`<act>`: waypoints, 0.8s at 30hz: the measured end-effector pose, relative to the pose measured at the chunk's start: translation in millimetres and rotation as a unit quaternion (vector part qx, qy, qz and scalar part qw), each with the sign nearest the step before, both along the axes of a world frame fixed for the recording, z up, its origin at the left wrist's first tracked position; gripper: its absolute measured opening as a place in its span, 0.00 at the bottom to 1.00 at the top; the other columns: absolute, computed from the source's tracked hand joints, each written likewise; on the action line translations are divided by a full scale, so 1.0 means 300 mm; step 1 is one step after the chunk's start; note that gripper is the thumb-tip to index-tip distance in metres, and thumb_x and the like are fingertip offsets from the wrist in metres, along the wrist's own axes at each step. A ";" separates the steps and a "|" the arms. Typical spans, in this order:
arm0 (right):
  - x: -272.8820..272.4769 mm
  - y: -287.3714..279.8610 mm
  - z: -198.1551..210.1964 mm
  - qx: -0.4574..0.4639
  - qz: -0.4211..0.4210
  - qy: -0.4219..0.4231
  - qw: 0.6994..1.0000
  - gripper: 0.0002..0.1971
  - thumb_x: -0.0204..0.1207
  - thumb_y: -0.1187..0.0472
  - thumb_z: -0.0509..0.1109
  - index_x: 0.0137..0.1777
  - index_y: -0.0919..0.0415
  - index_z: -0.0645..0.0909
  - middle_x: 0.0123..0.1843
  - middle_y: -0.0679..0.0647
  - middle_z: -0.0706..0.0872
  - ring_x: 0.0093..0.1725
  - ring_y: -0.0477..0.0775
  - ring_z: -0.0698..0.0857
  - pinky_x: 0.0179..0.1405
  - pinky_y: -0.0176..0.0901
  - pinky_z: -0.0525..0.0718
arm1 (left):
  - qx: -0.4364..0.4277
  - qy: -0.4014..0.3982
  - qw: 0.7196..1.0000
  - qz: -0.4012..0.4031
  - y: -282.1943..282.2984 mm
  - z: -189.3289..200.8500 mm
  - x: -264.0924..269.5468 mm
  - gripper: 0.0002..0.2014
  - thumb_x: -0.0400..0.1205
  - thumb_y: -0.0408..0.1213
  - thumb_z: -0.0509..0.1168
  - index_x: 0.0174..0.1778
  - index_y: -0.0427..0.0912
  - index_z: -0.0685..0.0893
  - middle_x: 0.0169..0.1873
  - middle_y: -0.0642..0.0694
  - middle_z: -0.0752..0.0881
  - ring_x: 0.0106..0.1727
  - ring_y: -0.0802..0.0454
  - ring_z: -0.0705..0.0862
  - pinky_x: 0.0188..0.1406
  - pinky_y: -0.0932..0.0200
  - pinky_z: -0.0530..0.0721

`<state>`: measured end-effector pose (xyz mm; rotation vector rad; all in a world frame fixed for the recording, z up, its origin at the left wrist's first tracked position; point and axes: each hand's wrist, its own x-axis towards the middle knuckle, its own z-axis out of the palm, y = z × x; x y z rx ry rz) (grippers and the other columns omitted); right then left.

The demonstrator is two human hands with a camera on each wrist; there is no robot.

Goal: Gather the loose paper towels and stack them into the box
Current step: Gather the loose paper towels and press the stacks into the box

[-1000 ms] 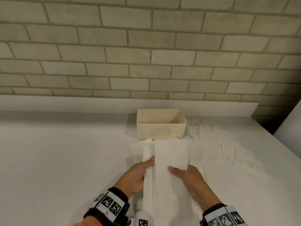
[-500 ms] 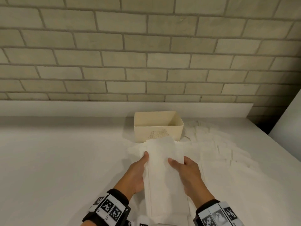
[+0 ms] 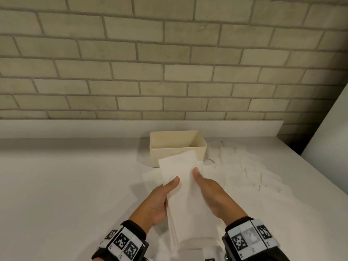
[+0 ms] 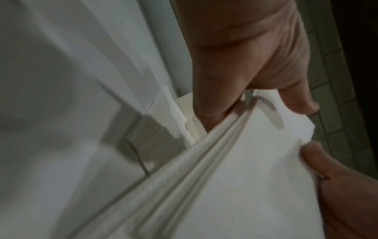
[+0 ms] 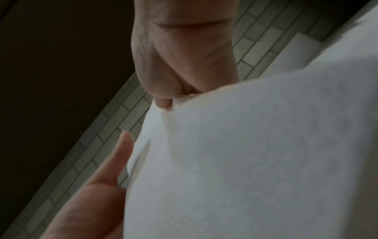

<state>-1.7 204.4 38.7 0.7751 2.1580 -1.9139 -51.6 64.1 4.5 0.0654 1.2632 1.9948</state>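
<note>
A stack of white paper towels [image 3: 183, 194] is lifted off the counter, its far end tilted up toward the cream box [image 3: 178, 146]. My left hand [image 3: 160, 198] grips the stack's left edge with the thumb on top. My right hand [image 3: 211, 193] grips its right edge the same way. In the left wrist view the stack's layered edge [image 4: 204, 161] runs between thumb and fingers [image 4: 212, 100]. The right wrist view is filled by the towel stack [image 5: 255, 153], pinched under the right thumb. The open box stands at the back of the counter; I see nothing inside it.
More loose paper towels [image 3: 244, 166] lie spread over the white counter [image 3: 66, 185] to the right of the box and below my hands. A brick wall [image 3: 169, 72] rises behind a low white ledge. A white panel [image 3: 331, 138] stands at the far right.
Both hands have lifted the stack off the counter and squeezed it narrower. Its far end has risen toward the box's front.
</note>
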 end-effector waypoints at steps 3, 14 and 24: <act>-0.003 0.029 -0.018 -0.062 -0.014 -0.014 0.998 0.38 0.73 0.27 0.50 0.65 0.58 0.80 0.60 0.56 0.88 0.61 0.58 0.85 0.69 0.57 0.79 | -0.024 0.004 1.000 0.013 0.011 -0.011 0.002 0.26 0.68 0.44 0.72 0.62 0.36 0.84 0.55 0.36 0.89 0.58 0.38 0.87 0.55 0.46 0.85; 0.011 0.061 -0.047 0.020 0.125 0.033 0.991 0.50 0.56 0.34 0.79 0.77 0.46 0.64 0.70 0.45 0.80 0.66 0.48 0.81 0.65 0.46 0.81 | 0.007 0.028 0.997 0.066 0.036 -0.006 0.000 0.15 0.74 0.26 0.70 0.58 0.32 0.84 0.52 0.34 0.90 0.54 0.36 0.88 0.55 0.42 0.85; 0.027 0.268 -0.015 0.046 -0.090 0.137 0.985 0.13 0.58 0.73 0.82 0.42 0.66 0.86 0.42 0.59 0.89 0.47 0.63 0.86 0.42 0.47 0.84 | -0.101 0.176 0.969 0.141 -0.097 -0.059 -0.139 0.18 0.68 0.22 0.75 0.54 0.37 0.85 0.46 0.43 0.91 0.53 0.43 0.88 0.46 0.58 0.86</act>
